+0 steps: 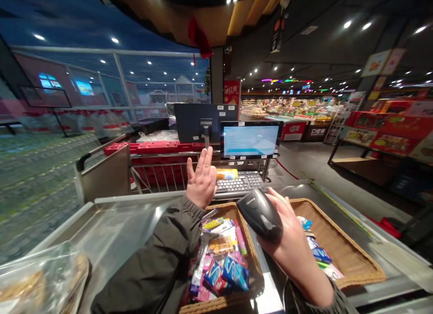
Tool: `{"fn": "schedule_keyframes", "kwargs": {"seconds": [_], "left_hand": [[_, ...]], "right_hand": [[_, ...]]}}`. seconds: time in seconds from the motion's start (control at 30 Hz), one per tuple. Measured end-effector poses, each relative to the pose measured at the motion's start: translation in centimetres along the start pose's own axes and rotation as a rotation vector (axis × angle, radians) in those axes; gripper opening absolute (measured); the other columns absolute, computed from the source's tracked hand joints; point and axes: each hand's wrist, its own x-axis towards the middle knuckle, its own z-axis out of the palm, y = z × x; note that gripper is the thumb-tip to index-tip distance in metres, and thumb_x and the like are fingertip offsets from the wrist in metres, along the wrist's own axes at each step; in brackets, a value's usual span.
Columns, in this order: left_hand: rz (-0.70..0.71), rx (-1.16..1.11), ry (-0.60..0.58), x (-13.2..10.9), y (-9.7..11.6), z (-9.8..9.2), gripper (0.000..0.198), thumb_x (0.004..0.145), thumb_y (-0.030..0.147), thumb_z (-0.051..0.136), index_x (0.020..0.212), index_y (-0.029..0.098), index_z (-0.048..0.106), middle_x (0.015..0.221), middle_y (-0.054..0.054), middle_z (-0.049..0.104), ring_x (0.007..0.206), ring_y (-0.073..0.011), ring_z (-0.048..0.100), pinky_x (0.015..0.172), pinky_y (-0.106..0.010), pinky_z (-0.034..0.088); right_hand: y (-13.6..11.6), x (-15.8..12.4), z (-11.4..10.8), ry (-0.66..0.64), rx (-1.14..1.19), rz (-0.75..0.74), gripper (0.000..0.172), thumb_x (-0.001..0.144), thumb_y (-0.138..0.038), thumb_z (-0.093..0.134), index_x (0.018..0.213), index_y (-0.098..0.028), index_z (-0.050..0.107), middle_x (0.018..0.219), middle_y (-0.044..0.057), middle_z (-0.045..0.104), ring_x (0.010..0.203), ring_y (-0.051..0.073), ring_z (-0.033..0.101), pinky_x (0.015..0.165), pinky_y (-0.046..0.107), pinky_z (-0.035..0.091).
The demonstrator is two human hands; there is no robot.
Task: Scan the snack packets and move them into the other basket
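Scanner [260, 214], black, rounded and slightly glossy, with pale lettering too small to read, tilts above the strip between two wicker baskets, in the closed grip of the right hand [286, 230]. That hand hides the left edge of the right basket [341, 242], where small packets [320, 253] lie. The left basket [255, 264] holds a heap of bright wrapped sweets [223, 255], its left edge covered by the dark left sleeve [158, 255]. Beyond its far edge the left hand [202, 183] points three fingers upward beside a yellow pack [227, 174], partly hidden; whether it pinches the pack I cannot tell. The keyboard [241, 182] sits at the far edge of the counter [111, 223], before a lit screen [250, 141]; a clear plastic bag [43, 273] fills the counter's near left corner.
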Motion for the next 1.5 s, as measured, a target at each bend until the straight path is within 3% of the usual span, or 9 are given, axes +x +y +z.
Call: {"fn": "schedule_keyframes", "kwargs": {"seconds": [0.27,0.47,0.7,0.93,1.1,1.33,1.5], "left_hand": [[-0.011,-0.004,-0.051,-1.4,-1.2,0.1,0.022,0.069,0.013,0.056,0.09,0.018,0.056,0.16,-0.017,0.019,0.149,-0.0309,0.019,0.12,-0.06,-0.007],[-0.041,-0.021,-0.169,-3.4,-2.1,-0.2,0.025,0.066,0.012,0.059,0.09,0.018,0.056,0.16,-0.017,0.02,0.148,-0.0319,0.022,0.12,-0.062,-0.006],[-0.054,-0.003,-0.39,-8.1,-3.7,-0.4,0.024,0.068,0.017,0.062,0.092,0.015,0.06,0.158,-0.019,0.024,0.146,-0.0322,0.027,0.12,-0.062,0.002],[-0.114,-0.002,-0.596,-14.1,-4.2,-0.1,0.031,0.077,0.034,0.063,0.097,0.012,0.066,0.15,-0.023,0.04,0.141,-0.0353,0.037,0.117,-0.065,0.012],[-0.172,0.026,-0.687,-17.0,-4.9,0.8,0.039,0.079,0.042,0.062,0.103,0.011,0.068,0.146,-0.023,0.046,0.139,-0.0351,0.038,0.116,-0.067,0.014],[-0.263,0.056,-0.764,-19.4,-5.8,3.4,0.052,0.082,0.051,0.061,0.109,0.008,0.069,0.141,-0.024,0.052,0.135,-0.0378,0.042,0.116,-0.066,0.014],[-0.316,0.06,-0.796,-20.8,-5.6,5.2,0.046,0.088,0.048,0.055,0.109,0.01,0.069,0.145,-0.022,0.048,0.137,-0.0372,0.04,0.114,-0.066,0.019]], "right_hand": [[-1.2,-0.7,0.3,-0.044,0.013,0.02,0.041,0.077,-0.026,0.059,0.118,-0.021,0.059,0.128,0.016,0.06,0.133,0.04,0.046,0.105,0.071,0.033],[-1.5,-1.5,1.1,-0.119,0.027,0.051,0.042,0.077,-0.025,0.06,0.119,-0.019,0.058,0.13,0.017,0.059,0.134,0.04,0.044,0.108,0.071,0.03],[-1.5,-2.0,2.8,-0.221,0.065,0.059,0.044,0.074,-0.023,0.064,0.117,-0.02,0.059,0.133,0.015,0.056,0.136,0.038,0.041,0.111,0.068,0.028],[-1.7,-2.2,4.4,-0.281,0.108,0.055,0.048,0.07,-0.02,0.066,0.118,-0.02,0.059,0.127,0.014,0.059,0.134,0.038,0.043,0.111,0.067,0.028],[-2.8,-1.9,5.1,-0.333,0.147,0.051,0.047,0.07,-0.016,0.061,0.117,-0.019,0.06,0.125,0.014,0.061,0.134,0.036,0.044,0.111,0.066,0.03],[-3.4,-1.8,5.8,-0.333,0.176,0.055,0.041,0.074,-0.02,0.062,0.115,-0.018,0.061,0.125,0.015,0.06,0.132,0.035,0.046,0.11,0.065,0.033],[-3.5,-2.1,6.2,-0.338,0.161,0.075,0.043,0.074,-0.019,0.062,0.117,-0.018,0.059,0.124,0.015,0.061,0.132,0.035,0.046,0.11,0.064,0.033]]}}
